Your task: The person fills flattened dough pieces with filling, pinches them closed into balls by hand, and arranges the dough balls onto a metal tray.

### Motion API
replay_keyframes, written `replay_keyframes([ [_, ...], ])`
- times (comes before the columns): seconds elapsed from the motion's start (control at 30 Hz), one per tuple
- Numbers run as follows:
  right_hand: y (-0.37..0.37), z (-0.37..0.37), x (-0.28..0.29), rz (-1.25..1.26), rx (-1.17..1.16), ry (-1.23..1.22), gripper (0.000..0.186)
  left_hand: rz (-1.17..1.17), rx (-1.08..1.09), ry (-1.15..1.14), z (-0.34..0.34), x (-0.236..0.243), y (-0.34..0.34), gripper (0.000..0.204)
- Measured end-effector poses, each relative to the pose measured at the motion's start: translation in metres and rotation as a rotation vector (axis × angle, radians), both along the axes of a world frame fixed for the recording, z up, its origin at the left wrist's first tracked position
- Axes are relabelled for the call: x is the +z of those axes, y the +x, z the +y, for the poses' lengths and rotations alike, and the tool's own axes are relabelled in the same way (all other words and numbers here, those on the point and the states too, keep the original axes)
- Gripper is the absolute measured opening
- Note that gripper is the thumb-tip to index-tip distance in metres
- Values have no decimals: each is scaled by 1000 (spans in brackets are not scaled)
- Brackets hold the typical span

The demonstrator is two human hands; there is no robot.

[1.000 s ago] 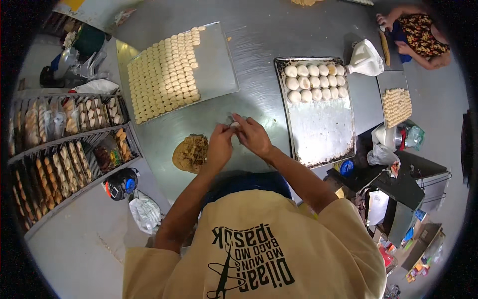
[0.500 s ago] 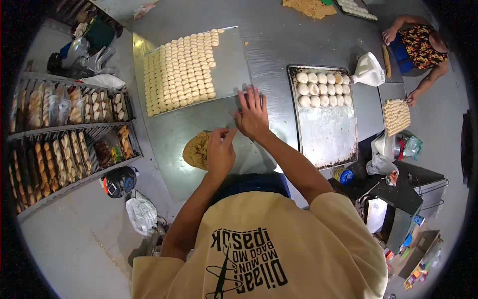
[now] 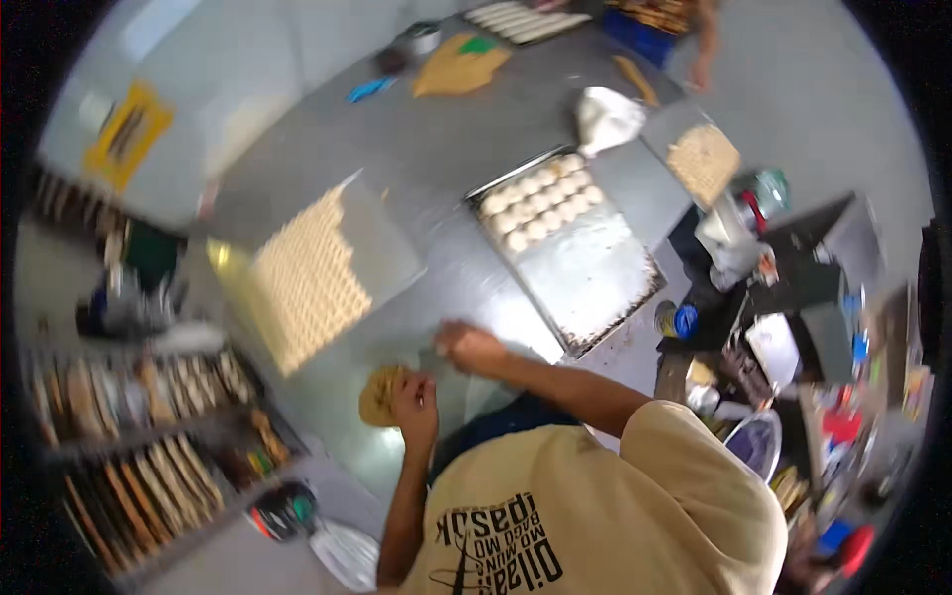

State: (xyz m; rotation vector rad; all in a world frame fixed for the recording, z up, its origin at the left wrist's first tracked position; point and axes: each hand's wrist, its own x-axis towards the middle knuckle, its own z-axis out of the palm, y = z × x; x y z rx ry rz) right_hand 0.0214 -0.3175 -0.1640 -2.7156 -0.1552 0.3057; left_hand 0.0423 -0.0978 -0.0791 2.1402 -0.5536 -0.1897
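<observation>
A rounded tan mound with a crumbly-looking top (image 3: 377,399) sits on the metal table near me. Right beside it is my left hand (image 3: 416,397), its fingers curled in; whatever they hold, if anything, is too small to make out. My right hand (image 3: 472,349) is over the table, a little farther off and to the right, smeared by motion. Beyond my hands, rows of small pale dough pieces (image 3: 309,283) cover much of a flat sheet (image 3: 389,243). To the right, several round white dough balls (image 3: 540,203) fill the far end of a dark-rimmed tray (image 3: 595,288).
A white bag (image 3: 608,119) stands behind the tray, with another sheet of dough pieces (image 3: 704,164) to its right. Racks of bread (image 3: 149,486) stand at the left. Another person (image 3: 654,30) is at the far side. Cluttered shelves and containers line the right.
The view has swung, so the table's contents appear turned. My right hand has drawn back from the sheet's edge, its spread fingers now blurred. My left hand has turned over beside the mound.
</observation>
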Motion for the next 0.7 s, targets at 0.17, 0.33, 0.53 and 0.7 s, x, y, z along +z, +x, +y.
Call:
replay_keyframes([
  [0.17,-34,-44,44,-20,-360,560,30,221,-67,-93,-24,-9,-4,13],
  [0.33,-55,-161,59,-241,-671,487,31,172,-131,-8,-72,-10,-5,12],
  [0.53,-34,-203,38,-359,-585,151,47,313,-147,-4,-130,-3,-29,12],
  [0.7,-54,-214,47,-367,-737,233,63,287,-152,66,-129,-6,-43,13],
])
